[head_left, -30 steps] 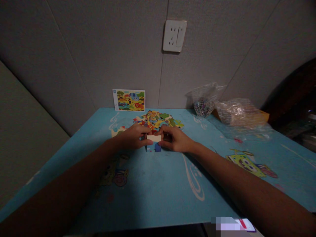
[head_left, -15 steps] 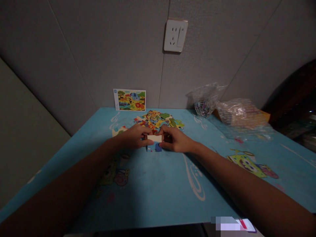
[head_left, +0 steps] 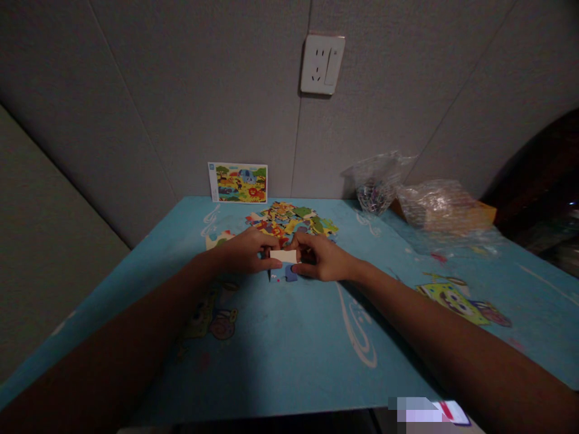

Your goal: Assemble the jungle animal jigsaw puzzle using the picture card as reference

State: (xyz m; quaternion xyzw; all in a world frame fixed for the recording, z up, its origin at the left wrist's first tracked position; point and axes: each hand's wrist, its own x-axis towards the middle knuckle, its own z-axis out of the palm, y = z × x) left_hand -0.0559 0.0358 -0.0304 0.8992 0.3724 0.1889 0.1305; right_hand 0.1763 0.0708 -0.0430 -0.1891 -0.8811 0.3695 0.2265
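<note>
Fingers [head_left: 270,263] cover both sides of the small blue puzzle piece [head_left: 283,273], so I can't tell if it is one bit or more. A pale strip [head_left: 283,257] runs left to right along its far edge; which way it is longest is hard to see. It is over the middle of the blue table [head_left: 289,355], just near of the messy pile [head_left: 294,220], which the hands partly hide. The left hand [head_left: 246,250] and right hand [head_left: 324,258] pinch it, thumbs near, other fingers curled behind. Both arms reach far, cut off at the near corners.
</note>
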